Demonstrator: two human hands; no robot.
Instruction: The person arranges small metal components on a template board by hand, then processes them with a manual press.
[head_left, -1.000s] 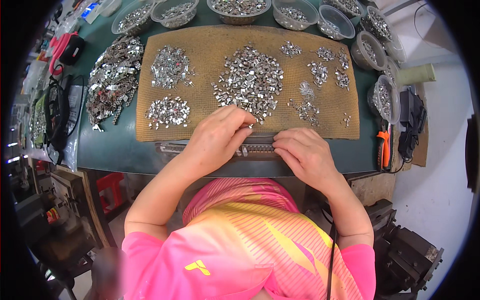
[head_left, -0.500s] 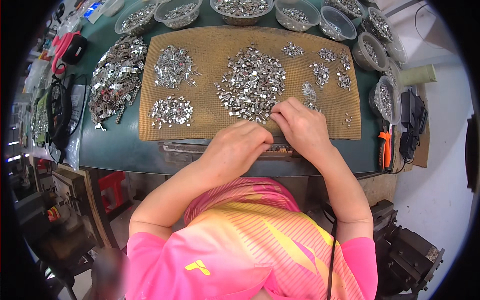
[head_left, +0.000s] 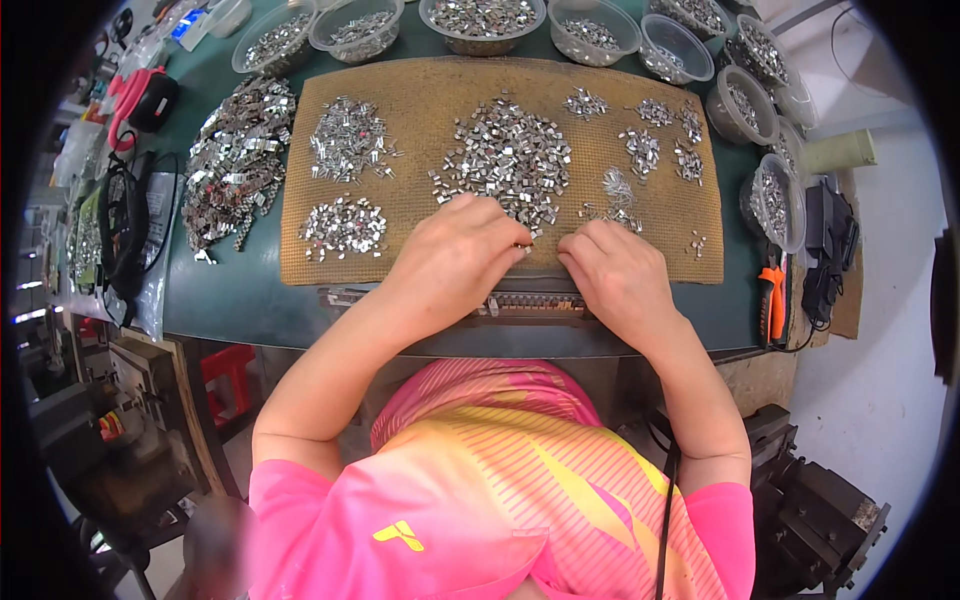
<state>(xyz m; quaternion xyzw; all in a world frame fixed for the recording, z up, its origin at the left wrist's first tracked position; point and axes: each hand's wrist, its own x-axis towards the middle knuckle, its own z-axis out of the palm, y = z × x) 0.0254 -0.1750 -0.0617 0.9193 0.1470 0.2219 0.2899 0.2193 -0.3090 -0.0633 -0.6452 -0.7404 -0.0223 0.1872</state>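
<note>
My left hand [head_left: 455,258] is at the near edge of the big central pile of small silvery metal pieces [head_left: 508,160]. Its thumb and forefinger pinch what looks like a small metal piece [head_left: 526,251]. A short gap to the right, my right hand [head_left: 620,275] hovers low over the mat with thumb and fingers pressed together; whatever is between them is hidden. Below both hands, along the near edge of the brown textured mat [head_left: 410,90], lies a narrow metal rail [head_left: 535,306] with a row of small pieces in it. My left hand partly covers the pile.
Smaller heaps of pins [head_left: 350,140] and metal pieces [head_left: 345,227] lie on the mat. A mound of linked metal bands [head_left: 238,160] is left of it. Plastic bowls of parts [head_left: 482,40] line the back and right. Orange-handled pliers [head_left: 772,300] lie at right.
My left hand has moved forward to the pile's near edge. My right hand has drawn back slightly from the pile, toward the right and nearer me. More of the rail shows.
</note>
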